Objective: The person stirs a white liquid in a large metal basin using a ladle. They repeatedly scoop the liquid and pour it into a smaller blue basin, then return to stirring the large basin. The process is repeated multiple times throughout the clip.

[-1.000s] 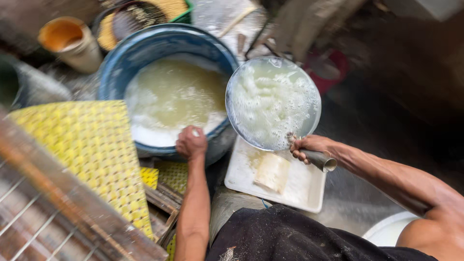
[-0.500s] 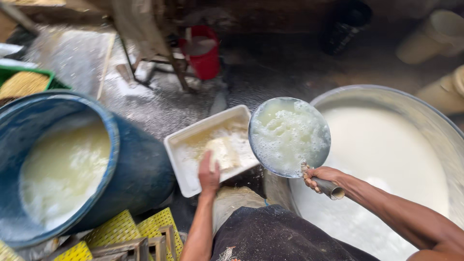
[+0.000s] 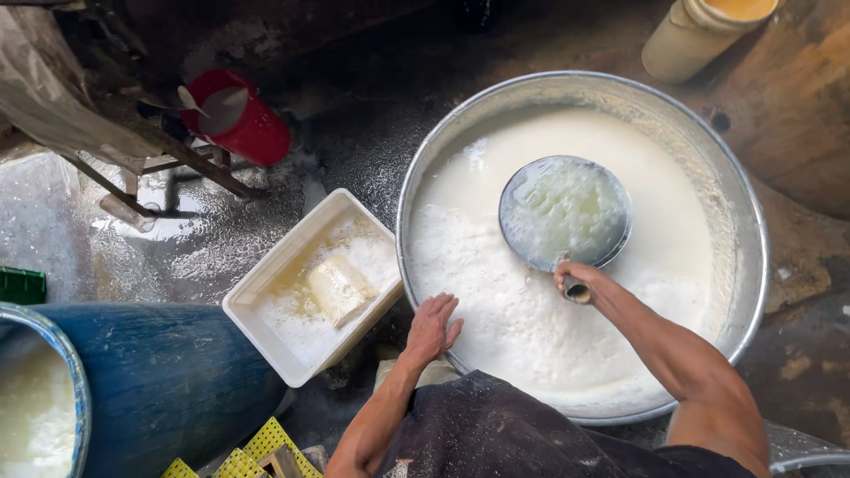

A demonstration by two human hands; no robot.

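My right hand (image 3: 577, 280) grips the short handle of a round metal ladle pan (image 3: 564, 212) holding white curd and cloudy liquid. The pan hangs just over a large metal basin (image 3: 751, 239) full of milky white liquid with foam near me. My left hand (image 3: 432, 326) rests flat with fingers spread on the basin's near rim. Left of it sits a white rectangular tray (image 3: 258, 292) with a pale block (image 3: 338, 289) and white curds in yellowish liquid.
A blue barrel (image 3: 159, 381) with whitish liquid stands at the lower left. A red bucket (image 3: 243, 124) and a metal stand (image 3: 159, 168) are on the wet floor behind. A beige container (image 3: 699, 35) stands at the top right. Yellow mesh (image 3: 239, 460) lies at the bottom.
My view swung right from the blue barrel to the metal basin. My right hand carried the ladle pan over the basin. My left hand moved from the tray's edge to the basin's rim.
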